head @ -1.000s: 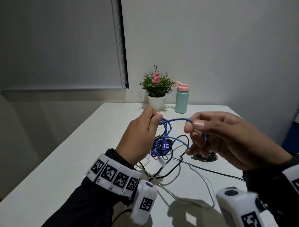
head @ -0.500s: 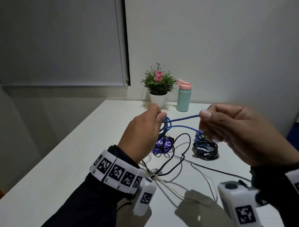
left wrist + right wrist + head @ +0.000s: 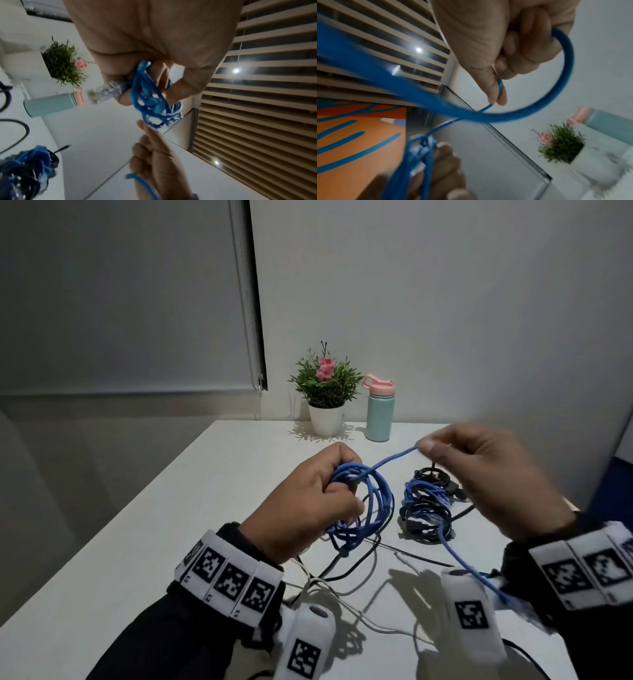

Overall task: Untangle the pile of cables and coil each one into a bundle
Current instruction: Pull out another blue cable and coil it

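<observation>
A blue cable point(image 3: 375, 501) is gathered into a coil of several loops, and my left hand point(image 3: 337, 491) grips it above the table. One strand rises from the coil to my right hand point(image 3: 426, 445), whose thumb and forefinger pinch it. The rest of that cable point(image 3: 460, 563) runs down past my right wrist. In the left wrist view my fingers curl round the blue coil point(image 3: 150, 100), and a clear plug point(image 3: 104, 92) sticks out beside them. The right wrist view shows the pinch on the blue cable point(image 3: 497, 93), which then sweeps in a wide loop point(image 3: 563, 81).
A bundle of black and blue cables point(image 3: 428, 508) lies on the white table point(image 3: 164, 518) behind my hands. Loose black cable point(image 3: 346, 571) and white cable point(image 3: 346, 604) trail under my wrists. A potted plant point(image 3: 325, 386) and a teal bottle point(image 3: 379, 412) stand at the back edge.
My right hand has moved right and up, drawing a strand out from the coil. My left hand has turned, so the blue loops now hang in plain sight.
</observation>
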`<move>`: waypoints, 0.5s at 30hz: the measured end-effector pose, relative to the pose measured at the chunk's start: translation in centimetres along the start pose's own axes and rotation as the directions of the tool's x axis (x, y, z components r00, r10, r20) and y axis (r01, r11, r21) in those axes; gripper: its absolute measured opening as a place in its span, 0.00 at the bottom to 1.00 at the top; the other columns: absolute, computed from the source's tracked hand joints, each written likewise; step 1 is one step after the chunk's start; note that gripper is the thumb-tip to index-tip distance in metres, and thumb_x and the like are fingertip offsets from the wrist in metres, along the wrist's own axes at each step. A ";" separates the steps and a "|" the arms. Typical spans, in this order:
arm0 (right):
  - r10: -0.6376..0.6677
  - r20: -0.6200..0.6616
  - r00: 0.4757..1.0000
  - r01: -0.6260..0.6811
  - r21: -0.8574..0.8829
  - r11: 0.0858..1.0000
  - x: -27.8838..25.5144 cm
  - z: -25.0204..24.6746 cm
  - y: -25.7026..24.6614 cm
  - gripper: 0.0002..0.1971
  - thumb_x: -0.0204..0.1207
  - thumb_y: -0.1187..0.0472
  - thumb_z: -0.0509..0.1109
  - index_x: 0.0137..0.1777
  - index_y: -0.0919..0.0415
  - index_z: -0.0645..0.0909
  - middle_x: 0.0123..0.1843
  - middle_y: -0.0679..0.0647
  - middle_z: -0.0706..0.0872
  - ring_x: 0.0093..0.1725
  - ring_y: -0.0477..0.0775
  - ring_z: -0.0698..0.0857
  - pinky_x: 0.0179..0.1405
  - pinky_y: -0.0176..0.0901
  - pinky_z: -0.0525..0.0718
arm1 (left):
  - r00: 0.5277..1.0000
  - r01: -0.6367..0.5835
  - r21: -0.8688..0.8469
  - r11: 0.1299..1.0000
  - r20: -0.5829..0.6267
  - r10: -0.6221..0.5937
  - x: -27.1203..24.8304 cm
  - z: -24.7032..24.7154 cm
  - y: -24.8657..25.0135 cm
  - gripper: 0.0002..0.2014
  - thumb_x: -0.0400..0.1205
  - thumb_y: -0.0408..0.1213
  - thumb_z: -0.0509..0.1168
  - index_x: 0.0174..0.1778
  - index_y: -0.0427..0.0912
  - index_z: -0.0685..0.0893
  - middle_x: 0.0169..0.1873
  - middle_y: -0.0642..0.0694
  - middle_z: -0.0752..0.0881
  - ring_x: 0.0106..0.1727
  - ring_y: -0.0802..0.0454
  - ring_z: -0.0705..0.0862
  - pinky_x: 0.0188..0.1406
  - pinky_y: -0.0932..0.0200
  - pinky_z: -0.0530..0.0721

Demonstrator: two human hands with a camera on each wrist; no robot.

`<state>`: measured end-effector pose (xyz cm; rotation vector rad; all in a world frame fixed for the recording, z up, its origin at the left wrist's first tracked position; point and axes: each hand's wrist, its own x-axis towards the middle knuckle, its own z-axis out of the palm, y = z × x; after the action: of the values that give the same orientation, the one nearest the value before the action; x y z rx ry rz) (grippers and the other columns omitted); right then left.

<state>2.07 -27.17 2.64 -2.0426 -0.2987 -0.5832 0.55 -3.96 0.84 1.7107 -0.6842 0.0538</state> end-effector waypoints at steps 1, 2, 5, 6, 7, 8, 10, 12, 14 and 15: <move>0.035 0.095 0.995 -0.034 -0.013 0.999 0.0 0.6 0.4 0.06 0.76 0.49 0.75 0.41 0.48 0.90 0.32 0.47 0.89 0.29 0.40 0.80 0.35 0.41 0.78 | 0.999 -0.037 0.013 0.999 -0.012 0.038 0.0 0.3 0.0 0.11 0.69 0.30 0.64 0.37 0.53 0.77 0.24 0.49 0.74 0.27 0.55 0.71 0.31 0.60 0.75; 0.067 0.199 0.978 -0.062 -0.033 0.998 -0.2 1.4 0.7 0.07 0.75 0.49 0.75 0.40 0.49 0.90 0.33 0.48 0.90 0.31 0.42 0.81 0.38 0.44 0.80 | 0.997 -0.065 -0.001 0.998 -0.039 0.065 -0.1 0.5 -0.1 0.11 0.69 0.29 0.64 0.38 0.52 0.76 0.23 0.51 0.75 0.26 0.56 0.72 0.30 0.63 0.76; 0.106 0.429 0.897 -0.092 -0.052 0.994 -0.9 3.3 1.1 0.09 0.75 0.47 0.74 0.41 0.50 0.91 0.22 0.44 0.78 0.23 0.41 0.73 0.29 0.43 0.75 | 0.992 -0.089 0.020 0.996 -0.086 0.090 0.1 0.9 -0.2 0.07 0.74 0.31 0.65 0.45 0.47 0.76 0.22 0.56 0.78 0.26 0.58 0.75 0.32 0.62 0.79; 0.094 0.460 0.883 -0.076 -0.056 0.995 -1.0 3.7 1.1 0.10 0.75 0.46 0.74 0.42 0.51 0.91 0.21 0.44 0.74 0.22 0.42 0.69 0.30 0.43 0.72 | 0.995 -0.067 0.027 0.997 -0.078 0.069 0.1 0.9 -0.2 0.09 0.75 0.33 0.65 0.50 0.47 0.78 0.24 0.56 0.81 0.27 0.57 0.78 0.33 0.59 0.81; 0.082 0.476 0.876 -0.060 -0.061 0.996 -1.1 3.9 1.2 0.11 0.75 0.45 0.74 0.43 0.51 0.91 0.20 0.45 0.71 0.23 0.44 0.67 0.31 0.44 0.70 | 0.997 -0.038 0.042 0.998 -0.064 0.040 0.1 0.7 -0.2 0.13 0.76 0.34 0.65 0.55 0.48 0.80 0.27 0.54 0.85 0.29 0.56 0.82 0.36 0.57 0.83; 0.077 0.482 0.873 -0.054 -0.062 0.997 -1.2 4.0 1.1 0.12 0.74 0.44 0.74 0.44 0.51 0.91 0.21 0.47 0.69 0.25 0.48 0.66 0.32 0.46 0.70 | 0.999 -0.010 0.074 0.997 -0.047 0.013 0.2 0.5 -0.2 0.14 0.75 0.35 0.65 0.57 0.50 0.83 0.30 0.52 0.87 0.31 0.55 0.84 0.38 0.55 0.85; 0.083 0.487 0.869 -0.059 -0.064 0.996 -1.3 4.1 1.0 0.11 0.75 0.44 0.73 0.43 0.49 0.92 0.23 0.48 0.69 0.27 0.50 0.66 0.34 0.48 0.71 | 0.999 0.022 0.147 0.989 -0.034 -0.018 0.2 0.2 -0.2 0.10 0.76 0.37 0.65 0.50 0.49 0.88 0.32 0.47 0.87 0.31 0.53 0.82 0.38 0.51 0.84; 0.080 0.462 0.883 -0.078 -0.022 0.997 -1.3 4.1 0.7 0.07 0.77 0.49 0.73 0.41 0.48 0.91 0.22 0.42 0.74 0.24 0.41 0.71 0.36 0.43 0.73 | 0.997 0.053 0.169 0.984 -0.070 -0.041 0.3 -0.1 -0.4 0.07 0.78 0.42 0.65 0.45 0.45 0.87 0.29 0.45 0.83 0.29 0.52 0.79 0.34 0.52 0.81; 0.037 0.367 0.929 -0.035 -0.013 0.999 -1.4 4.0 0.3 0.06 0.79 0.53 0.72 0.53 0.48 0.89 0.33 0.36 0.84 0.34 0.34 0.82 0.42 0.40 0.77 | 0.984 0.077 0.197 0.977 -0.172 -0.043 0.5 -0.5 -0.9 0.08 0.82 0.44 0.66 0.43 0.44 0.84 0.24 0.53 0.81 0.25 0.56 0.78 0.28 0.62 0.78; -0.021 0.254 0.967 0.037 -0.061 0.997 -1.4 3.8 0.0 0.10 0.80 0.53 0.72 0.60 0.48 0.86 0.43 0.37 0.86 0.43 0.35 0.83 0.47 0.40 0.80 | 0.971 0.093 0.216 0.972 -0.234 -0.041 0.7 -0.6 -1.2 0.08 0.85 0.42 0.66 0.41 0.45 0.83 0.23 0.55 0.80 0.23 0.59 0.77 0.24 0.65 0.76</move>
<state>1.94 -23.85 0.30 -2.1815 -0.4667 -0.3519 1.86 -3.53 0.21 1.9085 -0.4613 0.2865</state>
